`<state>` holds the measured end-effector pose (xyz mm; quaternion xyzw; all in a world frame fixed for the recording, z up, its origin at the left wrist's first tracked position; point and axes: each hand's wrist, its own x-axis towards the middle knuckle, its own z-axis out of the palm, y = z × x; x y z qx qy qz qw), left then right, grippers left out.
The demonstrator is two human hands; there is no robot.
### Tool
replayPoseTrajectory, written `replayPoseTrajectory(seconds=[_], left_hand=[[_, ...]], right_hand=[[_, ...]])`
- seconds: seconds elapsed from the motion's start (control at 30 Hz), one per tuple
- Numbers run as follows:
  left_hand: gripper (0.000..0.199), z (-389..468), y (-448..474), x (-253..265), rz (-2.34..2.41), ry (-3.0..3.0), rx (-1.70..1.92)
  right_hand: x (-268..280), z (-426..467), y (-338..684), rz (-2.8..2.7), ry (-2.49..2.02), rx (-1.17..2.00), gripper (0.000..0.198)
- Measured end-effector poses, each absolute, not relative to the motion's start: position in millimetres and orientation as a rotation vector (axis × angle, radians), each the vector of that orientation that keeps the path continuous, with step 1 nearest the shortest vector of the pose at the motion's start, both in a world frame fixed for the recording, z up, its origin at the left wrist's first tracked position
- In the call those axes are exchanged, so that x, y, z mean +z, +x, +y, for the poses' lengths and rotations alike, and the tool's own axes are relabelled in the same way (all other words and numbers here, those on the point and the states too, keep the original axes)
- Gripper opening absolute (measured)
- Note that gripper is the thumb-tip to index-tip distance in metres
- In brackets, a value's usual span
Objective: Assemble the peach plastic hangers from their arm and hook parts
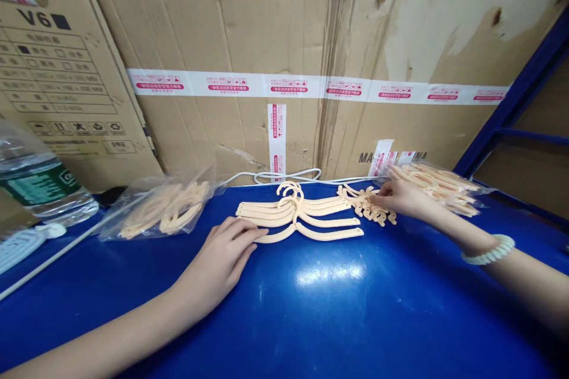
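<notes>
Several cream plastic clothes hangers (329, 232) lie in an overlapping row on the blue table, their hooks pointing away from me. My left hand (232, 244) is closed around the left end of the front hanger, which its fingers partly cover. To the right of the hangers is a pile of small curved cream plastic pieces (376, 213). My right hand (398, 196) reaches into that pile, thumb and fingertips pinched together at its top edge. Whatever sits between those fingertips is hidden.
Clear plastic bags with cream parts lie left (164, 210) and right (438, 186). A water bottle (40, 183) and a pale cable (57, 260) are at the left. Cardboard boxes (222, 130) wall off the back of the blue table (320, 320); a blue metal frame (507, 103) stands right.
</notes>
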<state>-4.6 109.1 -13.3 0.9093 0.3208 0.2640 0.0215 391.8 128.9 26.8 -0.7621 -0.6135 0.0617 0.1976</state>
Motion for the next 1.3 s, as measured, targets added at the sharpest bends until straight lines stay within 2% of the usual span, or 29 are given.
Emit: replayPoseTrajectory(seconds=[0.23, 0.47, 0.57, 0.73, 0.97, 1.3], left_hand=[[0.025, 108.2, -4.5, -11.4, 0.952, 2.776, 0.845], [0.029, 105.4, -1.6, -10.2, 0.953, 2.734, 0.954], [0.032, 104.6, -1.4, -10.5, 1.0, 2.741, 0.957], [0.028, 102.0, -1.6, -9.7, 1.061, 2.679, 0.945], [0.022, 98.7, -0.2, -4.3, 1.078, 2.588, 0.892], [0.02, 98.4, -1.0, -3.9, 1.117, 2.582, 0.847]], right_hand=[[44.2, 121.8, 393.1, -1.553, -2.004, 0.428, 0.027], [65.2, 104.5, 377.2, -1.393, -1.619, 0.822, 0.05], [67.5, 92.2, 348.4, -1.369, -1.457, 0.964, 0.054], [43.1, 64.5, 310.9, -1.286, -1.298, 1.29, 0.041], [18.5, 51.7, 310.4, -1.089, -1.096, 1.165, 0.027], [8.1, 51.9, 309.2, -0.947, -1.077, 1.477, 0.019]])
